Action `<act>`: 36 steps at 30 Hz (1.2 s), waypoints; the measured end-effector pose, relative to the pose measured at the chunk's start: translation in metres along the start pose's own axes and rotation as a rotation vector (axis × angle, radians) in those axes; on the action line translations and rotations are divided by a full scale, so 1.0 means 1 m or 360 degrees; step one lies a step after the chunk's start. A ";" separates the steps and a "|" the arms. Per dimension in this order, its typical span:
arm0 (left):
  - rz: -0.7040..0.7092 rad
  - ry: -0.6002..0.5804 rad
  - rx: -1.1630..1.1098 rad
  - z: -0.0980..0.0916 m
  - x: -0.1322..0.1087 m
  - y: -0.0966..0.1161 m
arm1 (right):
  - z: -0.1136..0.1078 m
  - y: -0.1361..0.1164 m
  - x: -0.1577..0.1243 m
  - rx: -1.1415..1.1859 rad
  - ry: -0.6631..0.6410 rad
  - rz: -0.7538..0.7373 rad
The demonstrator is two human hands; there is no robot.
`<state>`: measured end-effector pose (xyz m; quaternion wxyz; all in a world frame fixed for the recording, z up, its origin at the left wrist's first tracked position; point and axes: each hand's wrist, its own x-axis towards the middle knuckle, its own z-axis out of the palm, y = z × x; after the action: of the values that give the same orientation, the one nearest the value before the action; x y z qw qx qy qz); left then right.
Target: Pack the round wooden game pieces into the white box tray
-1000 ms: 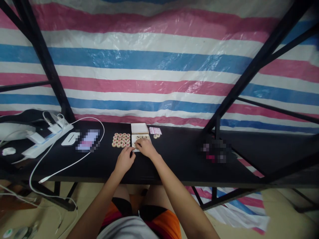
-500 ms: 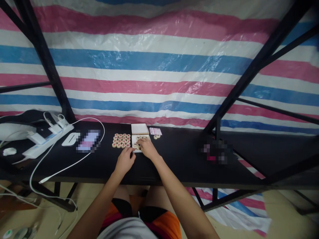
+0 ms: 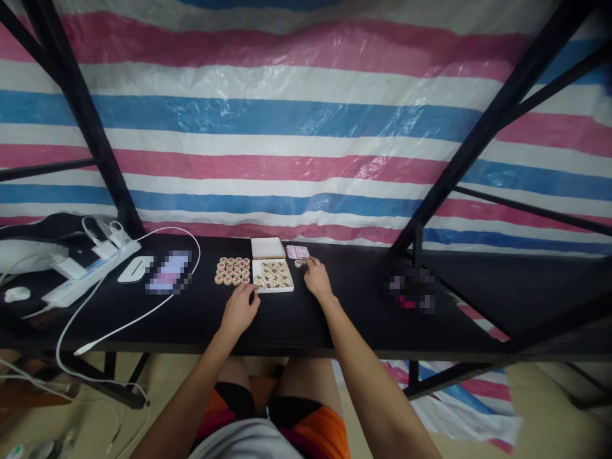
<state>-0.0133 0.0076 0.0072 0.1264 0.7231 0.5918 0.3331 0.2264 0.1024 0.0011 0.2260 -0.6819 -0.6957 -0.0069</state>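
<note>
A shallow white box (image 3: 293,289) lies on the table with its lid (image 3: 268,247) folded open behind it. Inside are several Chinese chess pieces (image 3: 274,271) with dark characters, face up; a bare patch of box floor shows at the back left. My left hand (image 3: 240,309) rests at the box's front left corner, fingers curled against its edge. To the right of the box, my right hand (image 3: 318,278) has its fingers closed at a chess piece they mostly hide. Beside those fingertips lies a single chess piece (image 3: 298,263).
Red-lettered chess pieces (image 3: 232,271) stand in rows left of the box. A pink and white card (image 3: 298,252) lies behind the loose piece. Further left are a blurred phone (image 3: 169,272), a white cable (image 3: 138,324) and a power strip (image 3: 90,271). A blurred dark object (image 3: 414,292) sits right.
My right hand has moved from over the open box rightward to the loose pieces, uncovering the pieces in the box. My left hand has stayed at the box corner.
</note>
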 end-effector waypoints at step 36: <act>0.0006 0.0007 0.0020 -0.001 0.001 0.002 | -0.006 -0.079 -0.015 0.0317 -0.0041 -0.0563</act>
<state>-0.0126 0.0076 0.0096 0.1198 0.7243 0.5928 0.3311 0.1530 0.0807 0.0251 0.2787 -0.5234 -0.8047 0.0309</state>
